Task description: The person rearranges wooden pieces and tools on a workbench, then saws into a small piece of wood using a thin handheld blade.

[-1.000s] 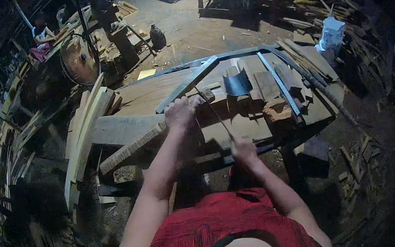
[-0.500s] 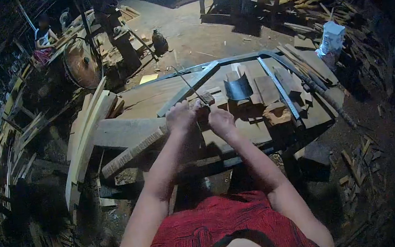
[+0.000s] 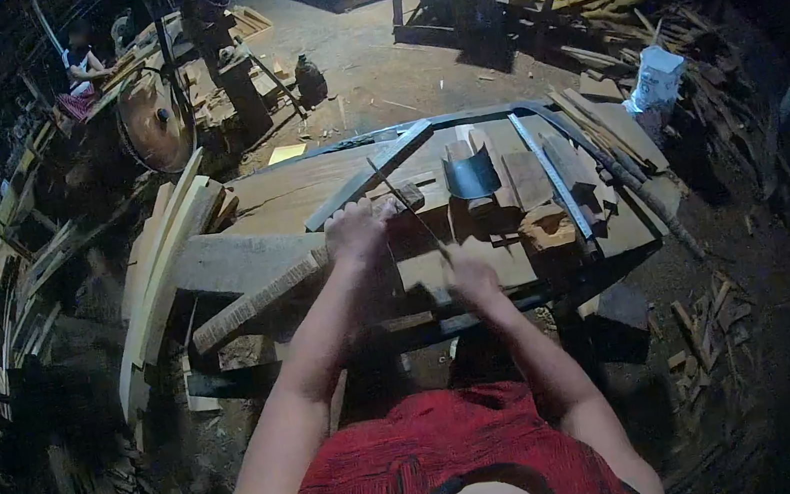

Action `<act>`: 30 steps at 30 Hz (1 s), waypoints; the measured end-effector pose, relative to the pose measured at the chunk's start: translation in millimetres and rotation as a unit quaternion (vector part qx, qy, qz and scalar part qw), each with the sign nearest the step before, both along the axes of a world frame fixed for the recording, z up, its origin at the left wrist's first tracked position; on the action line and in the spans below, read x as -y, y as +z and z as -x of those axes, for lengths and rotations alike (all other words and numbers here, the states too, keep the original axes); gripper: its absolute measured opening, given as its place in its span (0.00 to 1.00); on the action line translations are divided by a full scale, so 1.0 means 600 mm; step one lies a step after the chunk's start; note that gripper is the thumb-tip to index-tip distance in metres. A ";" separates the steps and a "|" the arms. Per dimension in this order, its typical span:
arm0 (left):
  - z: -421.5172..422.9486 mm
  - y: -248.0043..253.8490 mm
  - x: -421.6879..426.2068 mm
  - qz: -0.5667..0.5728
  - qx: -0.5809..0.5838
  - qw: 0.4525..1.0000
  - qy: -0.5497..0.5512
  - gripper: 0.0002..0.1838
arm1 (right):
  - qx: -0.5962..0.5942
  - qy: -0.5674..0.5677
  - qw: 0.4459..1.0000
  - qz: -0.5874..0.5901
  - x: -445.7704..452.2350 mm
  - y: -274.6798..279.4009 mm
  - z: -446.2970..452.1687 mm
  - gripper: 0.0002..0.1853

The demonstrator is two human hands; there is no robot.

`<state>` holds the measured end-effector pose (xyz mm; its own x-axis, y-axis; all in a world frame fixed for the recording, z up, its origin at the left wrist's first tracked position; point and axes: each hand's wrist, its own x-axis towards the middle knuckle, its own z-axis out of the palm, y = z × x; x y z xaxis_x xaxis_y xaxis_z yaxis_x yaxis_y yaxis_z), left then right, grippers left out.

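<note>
My left hand (image 3: 356,232) is closed around a long wooden strip (image 3: 261,298) with many close cross-marks along its side. The strip lies aslant over the workbench (image 3: 296,188), its far end showing just past my fingers. My right hand (image 3: 473,274), smeared by motion, is wrapped round the near end of a thin, dark, long-bladed tool (image 3: 399,191); whether it is a saw or a file I cannot tell. The blade crosses the strip just right of my left fingers, pointing away from me. The tool's handle is hidden in my right fist.
On the bench lie a grey straight bar (image 3: 370,176), a curved dark metal sheet (image 3: 472,175), a ruler-like strip (image 3: 552,174) and a carved wood block (image 3: 548,225). Long boards (image 3: 164,290) lean at the left. A white bundle (image 3: 657,77) stands at right. A person (image 3: 81,69) sits far left.
My right hand has come back toward my body and slightly right, drawing the blade with it across the strip. My left hand stays on the strip. The view has shifted slightly.
</note>
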<state>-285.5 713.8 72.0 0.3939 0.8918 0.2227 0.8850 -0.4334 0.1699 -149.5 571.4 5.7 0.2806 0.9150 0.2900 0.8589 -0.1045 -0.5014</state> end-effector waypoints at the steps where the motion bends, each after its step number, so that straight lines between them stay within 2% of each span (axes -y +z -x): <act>1: -0.001 0.000 0.000 0.005 0.002 1.000 0.003 0.30 | 0.072 0.021 0.997 -0.026 -0.039 0.014 0.001 0.08; 2: -0.001 0.001 0.001 0.011 0.003 1.000 0.007 0.30 | 0.144 0.043 0.987 -0.053 -0.073 0.024 0.005 0.08; 4: 0.000 -0.006 -0.006 0.003 0.011 1.000 0.002 0.29 | 0.086 -0.002 0.996 -0.015 -0.135 0.021 0.020 0.06; 7: 0.000 -0.007 -0.003 0.006 0.019 1.000 0.001 0.28 | 0.127 0.018 0.992 0.003 -0.110 0.029 0.019 0.04; 9: 0.001 -0.005 -0.003 0.012 0.014 1.000 0.007 0.28 | -0.004 0.034 0.999 -0.005 -0.055 -0.007 0.005 0.07; 11: -0.001 -0.007 -0.005 0.010 0.003 1.000 0.015 0.27 | 0.052 0.032 0.987 0.146 0.033 0.009 0.006 0.10; 13: -0.002 -0.005 -0.006 0.014 -0.004 1.000 0.015 0.27 | -0.014 -0.009 0.998 0.063 0.113 -0.061 -0.008 0.10; 16: 0.002 -0.009 -0.009 0.003 -0.007 1.000 0.011 0.27 | -0.032 -0.029 0.999 0.029 0.171 -0.019 0.005 0.11; 18: 0.001 -0.013 -0.010 -0.010 -0.002 1.000 0.001 0.27 | -0.019 -0.030 0.998 0.060 0.160 -0.005 0.000 0.10; 21: -0.003 -0.013 -0.012 0.006 0.007 1.000 0.011 0.27 | 0.094 0.020 0.984 0.149 0.060 -0.002 -0.017 0.09; 22: -0.004 -0.007 -0.007 0.013 0.003 1.000 0.009 0.27 | 0.045 0.014 0.999 -0.026 0.012 0.021 -0.004 0.11; 23: -0.004 -0.001 -0.004 0.019 -0.002 1.000 0.008 0.27 | 0.089 0.052 0.994 0.020 -0.037 -0.003 -0.016 0.10; 25: -0.002 -0.004 -0.004 0.017 -0.003 1.000 0.011 0.28 | -0.081 0.033 0.992 -0.094 -0.113 -0.036 -0.005 0.08; 26: -0.003 -0.003 -0.005 0.014 0.001 1.000 0.012 0.28 | -0.083 0.036 0.991 -0.096 -0.127 -0.013 0.003 0.08; 28: -0.003 -0.001 -0.005 0.014 0.004 1.000 0.011 0.28 | 0.013 -0.016 0.999 0.034 -0.128 0.040 0.018 0.08; 30: -0.001 -0.003 -0.007 0.017 0.009 1.000 0.011 0.29 | 0.027 0.028 0.999 -0.005 -0.093 0.013 0.004 0.08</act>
